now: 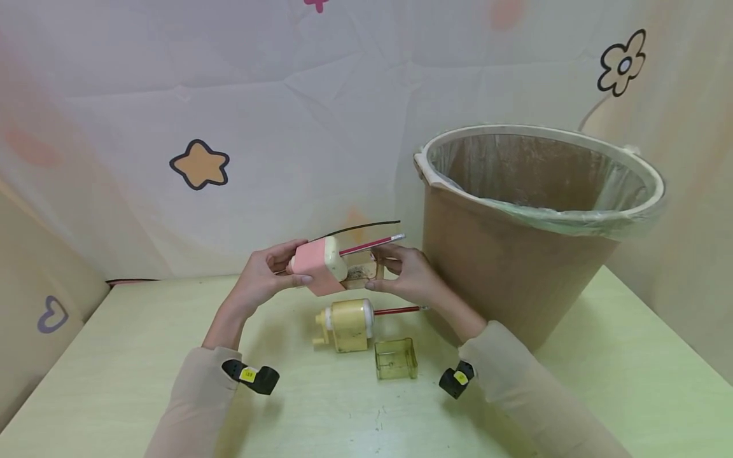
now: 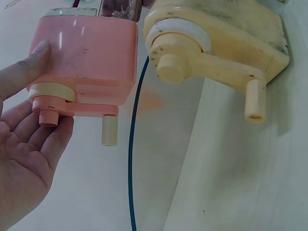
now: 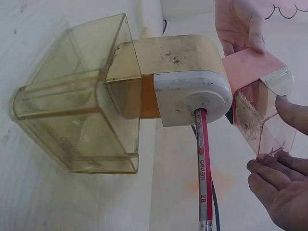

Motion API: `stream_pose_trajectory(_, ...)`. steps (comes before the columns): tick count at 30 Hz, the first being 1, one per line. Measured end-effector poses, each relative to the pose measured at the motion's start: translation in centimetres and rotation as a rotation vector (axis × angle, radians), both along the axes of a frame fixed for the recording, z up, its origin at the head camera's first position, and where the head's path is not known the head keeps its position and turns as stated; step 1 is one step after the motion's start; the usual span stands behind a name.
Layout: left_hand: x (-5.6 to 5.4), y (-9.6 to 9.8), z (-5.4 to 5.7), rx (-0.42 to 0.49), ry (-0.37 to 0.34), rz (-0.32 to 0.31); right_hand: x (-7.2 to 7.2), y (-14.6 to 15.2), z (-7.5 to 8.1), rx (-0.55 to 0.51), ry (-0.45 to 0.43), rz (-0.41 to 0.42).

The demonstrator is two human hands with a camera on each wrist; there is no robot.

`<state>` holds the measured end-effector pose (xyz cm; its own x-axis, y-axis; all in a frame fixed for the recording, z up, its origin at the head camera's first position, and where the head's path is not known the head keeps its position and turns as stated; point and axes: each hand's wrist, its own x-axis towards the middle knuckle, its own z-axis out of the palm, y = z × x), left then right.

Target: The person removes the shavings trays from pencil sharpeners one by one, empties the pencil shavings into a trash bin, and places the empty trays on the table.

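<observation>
My left hand (image 1: 260, 280) grips a pink crank pencil sharpener (image 1: 314, 264) above the table, thumb along its side. A red pencil (image 1: 372, 244) sticks out of its front. My right hand (image 1: 412, 277) pinches the see-through shavings drawer (image 3: 267, 137) at that sharpener's front, thumb on one side and fingers on the other. The drawer juts out from the pink body, with shavings (image 3: 248, 115) inside. Just below, a yellow crank pencil sharpener (image 1: 348, 326) stands on the table with another red pencil (image 1: 396, 311) in it. Its crank (image 2: 226, 70) faces left.
A clear yellow drawer (image 1: 395, 371) lies on the table in front of the yellow sharpener. At the right stands a large brown bin (image 1: 487, 267) with a plastic liner, close to my right forearm. Small specks dot the table (image 1: 321, 413). A dark cord (image 2: 130, 168) runs behind.
</observation>
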<state>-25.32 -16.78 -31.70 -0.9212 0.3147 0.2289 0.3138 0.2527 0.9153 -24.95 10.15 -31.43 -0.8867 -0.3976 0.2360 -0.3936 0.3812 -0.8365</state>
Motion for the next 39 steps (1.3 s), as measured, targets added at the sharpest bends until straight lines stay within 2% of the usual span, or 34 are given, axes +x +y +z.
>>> stream_pose_trajectory(6,0.0,0.2,-0.1,0.02,-0.004,0.001,0.5,0.2,-0.1,-0.04,-0.03,-0.006)
stream_pose_trajectory(11,0.0,0.3,0.0,0.0,-0.005,0.016,0.7,0.4,-0.2,-0.064,-0.036,-0.014)
stream_pose_trajectory(19,-0.3,0.7,-0.2,-0.023,-0.009,0.042,1.2,0.7,-0.5,-0.073,-0.024,-0.013)
stream_pose_trajectory(31,-0.6,1.3,-0.9,-0.006,-0.023,0.064,1.8,1.2,-1.0,-0.06,-0.018,-0.011)
stream_pose_trajectory(39,-0.7,1.5,-1.0,-0.013,-0.026,0.076,2.4,1.4,-1.2,-0.054,-0.03,-0.018)
